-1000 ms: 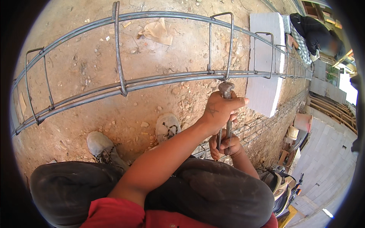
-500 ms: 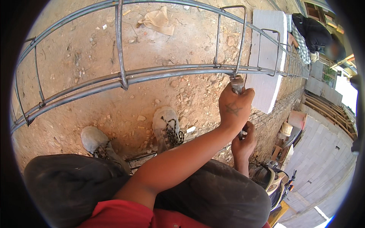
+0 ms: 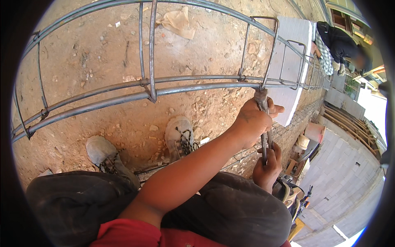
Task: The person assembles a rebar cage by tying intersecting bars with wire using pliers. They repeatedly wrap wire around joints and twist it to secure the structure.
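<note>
A long cage of steel reinforcing bars (image 3: 197, 86) with bent wire-like stirrups (image 3: 152, 45) crosses in front of me. The jaws of a pair of metal pincers (image 3: 261, 95) meet the lower bar beside a stirrup corner; any tie wire there is too small to make out. My left hand (image 3: 251, 121) is closed around the pincers just below the jaws, with one or two fingers pointing out to the right. Lower down, my right hand (image 3: 266, 166) grips the ends of the two handles, its forearm partly hidden behind my knee.
A pale panel (image 3: 288, 66) lies under the cage's right part. At the far right another person (image 3: 343, 45) bends by the cage. Stony dirt (image 3: 103, 99) surrounds my shoes (image 3: 179, 133). Buckets (image 3: 314, 131), a motorbike (image 3: 292, 193) and a block wall (image 3: 345, 173) stand right.
The pincers' handles, mostly hidden before, now show between my hands. My left hand has turned and some fingers have loosened. My right hand sits slightly lower and further right.
</note>
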A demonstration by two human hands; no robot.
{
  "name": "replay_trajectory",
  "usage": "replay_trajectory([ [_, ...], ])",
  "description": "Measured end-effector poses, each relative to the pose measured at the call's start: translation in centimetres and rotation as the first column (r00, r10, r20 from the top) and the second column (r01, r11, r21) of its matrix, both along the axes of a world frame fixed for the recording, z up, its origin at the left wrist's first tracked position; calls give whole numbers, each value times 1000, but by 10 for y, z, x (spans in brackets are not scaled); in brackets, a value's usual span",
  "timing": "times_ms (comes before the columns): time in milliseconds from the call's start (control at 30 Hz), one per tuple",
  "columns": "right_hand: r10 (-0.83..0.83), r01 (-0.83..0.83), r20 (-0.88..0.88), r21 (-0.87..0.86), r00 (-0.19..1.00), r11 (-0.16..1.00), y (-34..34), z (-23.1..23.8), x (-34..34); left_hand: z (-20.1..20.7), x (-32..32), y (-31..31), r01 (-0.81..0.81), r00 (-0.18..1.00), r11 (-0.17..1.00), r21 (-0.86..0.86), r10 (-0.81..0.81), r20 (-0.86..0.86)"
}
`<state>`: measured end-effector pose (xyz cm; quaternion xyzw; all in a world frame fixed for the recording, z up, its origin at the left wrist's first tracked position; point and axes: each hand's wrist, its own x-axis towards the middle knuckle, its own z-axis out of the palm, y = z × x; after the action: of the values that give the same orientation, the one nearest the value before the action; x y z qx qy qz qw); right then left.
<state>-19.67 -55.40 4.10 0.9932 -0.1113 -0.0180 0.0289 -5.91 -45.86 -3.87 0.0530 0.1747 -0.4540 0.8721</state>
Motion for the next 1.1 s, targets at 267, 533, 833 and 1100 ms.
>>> replay_trajectory([
  [267,-238,238,-12,62,971,969,-16,-14,-7,2,-7,-6,-48,991,970,239,17,131],
  [533,16,-54,176,218,984,974,-71,-97,21,-32,-11,-23,-137,933,924,357,-1,360],
  [833,142,-215,350,182,926,959,-96,-132,28,-40,-12,-32,-220,927,927,302,102,362],
  [1100,2,-71,206,332,979,941,-84,-117,14,-36,-11,-23,-192,886,872,449,-43,461],
])
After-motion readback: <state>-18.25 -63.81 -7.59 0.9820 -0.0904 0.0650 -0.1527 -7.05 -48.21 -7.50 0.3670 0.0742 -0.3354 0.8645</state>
